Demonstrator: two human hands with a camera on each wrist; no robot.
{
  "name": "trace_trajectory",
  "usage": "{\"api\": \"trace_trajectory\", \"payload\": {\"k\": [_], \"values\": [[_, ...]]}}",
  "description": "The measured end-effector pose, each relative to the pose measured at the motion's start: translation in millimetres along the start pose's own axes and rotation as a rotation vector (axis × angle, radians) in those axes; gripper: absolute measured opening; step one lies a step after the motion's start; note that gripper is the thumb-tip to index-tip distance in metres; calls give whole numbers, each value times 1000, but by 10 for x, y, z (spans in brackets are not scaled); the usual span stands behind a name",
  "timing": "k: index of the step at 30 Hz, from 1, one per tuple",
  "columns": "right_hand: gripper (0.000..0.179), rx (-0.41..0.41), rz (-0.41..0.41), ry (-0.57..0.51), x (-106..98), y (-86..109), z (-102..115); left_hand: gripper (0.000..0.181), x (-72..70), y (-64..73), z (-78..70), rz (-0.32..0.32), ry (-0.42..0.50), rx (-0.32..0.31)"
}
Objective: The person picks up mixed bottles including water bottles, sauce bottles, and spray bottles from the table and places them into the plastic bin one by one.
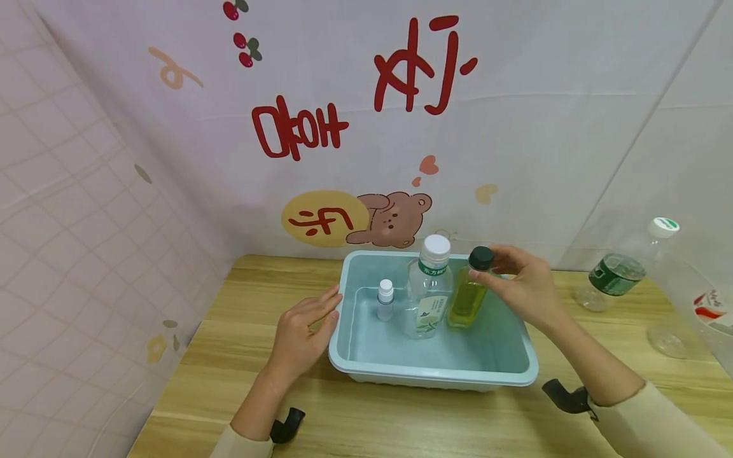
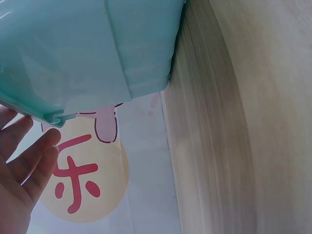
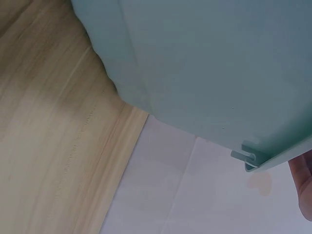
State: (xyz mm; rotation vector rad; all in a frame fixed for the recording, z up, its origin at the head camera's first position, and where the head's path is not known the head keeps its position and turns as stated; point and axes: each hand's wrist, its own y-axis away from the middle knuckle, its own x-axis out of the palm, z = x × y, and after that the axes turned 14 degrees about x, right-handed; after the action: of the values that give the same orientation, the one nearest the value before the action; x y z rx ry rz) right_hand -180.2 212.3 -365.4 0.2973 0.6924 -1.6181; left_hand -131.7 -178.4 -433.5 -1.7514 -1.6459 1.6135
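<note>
A light blue plastic basin (image 1: 435, 369) holds three upright bottles. At its left is a small clear bottle (image 1: 385, 310) with a white cap; mid-basin stands a large clear drink bottle (image 1: 420, 312) with a white cap and green neck band. To the right of that is a dark-capped bottle of yellow-green liquid (image 1: 467, 299). My right hand (image 1: 529, 286) reaches over the basin's right rim and pinches this bottle near its neck. My left hand (image 1: 300, 331) touches the left rim with fairly straight fingers. In the left wrist view, its fingers (image 2: 41, 161) show beside the rim's corner.
Right of the basin stands a clear bottle with a green label (image 1: 615, 275), and nearer the right edge another clear bottle with a red and white label (image 1: 710, 308). A wooden table (image 1: 258, 299) supports everything. Behind it hangs a printed white cloth (image 1: 515, 127).
</note>
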Motion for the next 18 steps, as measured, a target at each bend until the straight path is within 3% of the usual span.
{"api": "trace_trajectory", "payload": {"k": [18], "values": [[39,19,57,-47,64,24,-82,33,16,15,14,-7,-6,17]]}}
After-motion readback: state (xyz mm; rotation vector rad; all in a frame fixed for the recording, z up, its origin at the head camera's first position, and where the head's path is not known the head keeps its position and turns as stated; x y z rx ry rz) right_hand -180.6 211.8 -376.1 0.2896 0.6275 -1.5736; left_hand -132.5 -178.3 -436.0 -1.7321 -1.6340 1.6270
